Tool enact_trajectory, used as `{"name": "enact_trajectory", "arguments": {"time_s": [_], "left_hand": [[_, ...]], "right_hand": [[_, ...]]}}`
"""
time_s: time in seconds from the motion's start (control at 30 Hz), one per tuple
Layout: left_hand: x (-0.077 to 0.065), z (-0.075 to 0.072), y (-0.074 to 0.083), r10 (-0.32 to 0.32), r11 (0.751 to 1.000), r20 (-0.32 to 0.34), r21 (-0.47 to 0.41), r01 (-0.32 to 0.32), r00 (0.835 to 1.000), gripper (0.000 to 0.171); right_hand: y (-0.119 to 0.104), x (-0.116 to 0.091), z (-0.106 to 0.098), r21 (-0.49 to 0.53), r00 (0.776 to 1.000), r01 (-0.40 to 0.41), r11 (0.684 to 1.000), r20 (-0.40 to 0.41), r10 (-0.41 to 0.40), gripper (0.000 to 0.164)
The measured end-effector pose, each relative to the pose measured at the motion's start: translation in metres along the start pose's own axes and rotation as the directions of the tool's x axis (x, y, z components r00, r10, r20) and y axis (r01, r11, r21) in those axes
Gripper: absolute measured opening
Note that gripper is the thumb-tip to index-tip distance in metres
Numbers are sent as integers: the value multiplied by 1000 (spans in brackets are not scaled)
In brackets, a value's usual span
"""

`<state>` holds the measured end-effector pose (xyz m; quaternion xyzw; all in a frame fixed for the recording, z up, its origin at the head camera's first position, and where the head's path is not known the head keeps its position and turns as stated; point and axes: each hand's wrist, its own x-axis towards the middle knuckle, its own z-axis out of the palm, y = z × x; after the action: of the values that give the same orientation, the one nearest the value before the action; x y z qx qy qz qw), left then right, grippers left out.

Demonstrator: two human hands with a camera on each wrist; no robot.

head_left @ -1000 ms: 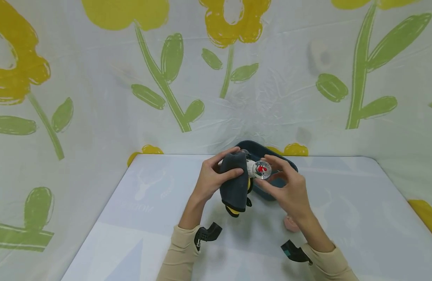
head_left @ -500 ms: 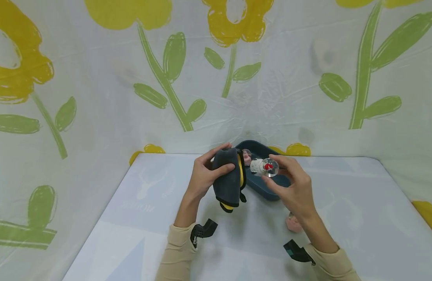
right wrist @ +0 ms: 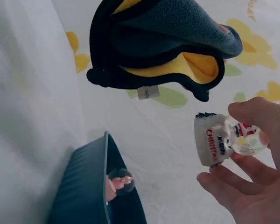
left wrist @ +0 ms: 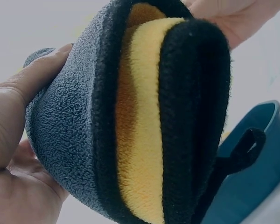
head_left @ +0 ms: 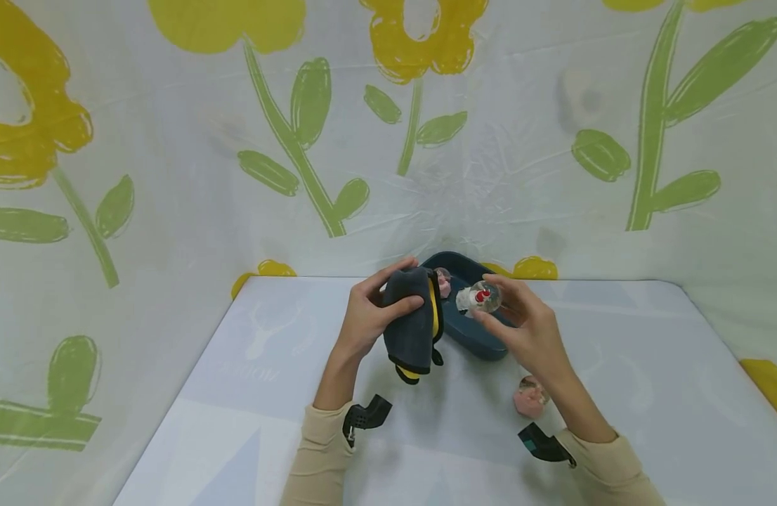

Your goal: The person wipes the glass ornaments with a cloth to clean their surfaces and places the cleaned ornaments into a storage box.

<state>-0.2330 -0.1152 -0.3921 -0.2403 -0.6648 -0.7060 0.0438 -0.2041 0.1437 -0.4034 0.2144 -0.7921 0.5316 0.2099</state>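
My left hand [head_left: 365, 309] grips a folded towel [head_left: 404, 334], thumb on the near side. The towel is grey-blue outside and yellow inside, with black edging and a small hanging loop [left wrist: 247, 147]. In my right hand [head_left: 532, 327], thumb and fingers pinch the clear dome of a small snow globe [head_left: 486, 296]. Its white base [right wrist: 211, 142] carries "Merry Christmas" lettering, and a red shape shows inside. The globe is tilted, base toward the towel but apart from it, above a dark blue bin [head_left: 473, 341]. The right wrist view shows a pink snow globe [right wrist: 119, 182] in that bin.
Another pink snow globe [head_left: 530, 399] sits on the white table [head_left: 249, 422], close to my right forearm. The bin stands by the table's far edge. Behind it hangs a flower-printed curtain [head_left: 490, 211].
My right hand has drawn the snow globe rightward, away from the towel, and its base now tips over the bin. The left hand moved slightly left with the towel, then stayed put.
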Motion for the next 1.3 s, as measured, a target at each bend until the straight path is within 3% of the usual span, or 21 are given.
{"name": "enact_trajectory", "arguments": {"time_s": [0.2, 0.4, 0.67, 1.0, 1.3], "left_hand": [[-2, 0, -1, -22, 1000, 11, 5, 22, 1000, 57], [-1, 0, -2, -21, 1000, 16, 8, 20, 1000, 57], [-1, 1, -2, -25, 1000, 18, -1, 25, 1000, 57], [0, 3, 0, -24, 999, 24, -21, 25, 999, 57], [-1, 1, 1, -17, 1000, 27, -22, 18, 999, 57]], "right_hand": [[4, 10, -1, 1, 996, -54, 999, 68, 54, 59], [9, 21, -2, -53, 992, -95, 994, 77, 99, 62], [16, 35, -1, -73, 987, -93, 993, 126, 102, 51], [29, 51, 8, -90, 973, -86, 992, 208, 103, 50], [48, 65, 14, -145, 958, -153, 977, 220, 183, 47]]}}
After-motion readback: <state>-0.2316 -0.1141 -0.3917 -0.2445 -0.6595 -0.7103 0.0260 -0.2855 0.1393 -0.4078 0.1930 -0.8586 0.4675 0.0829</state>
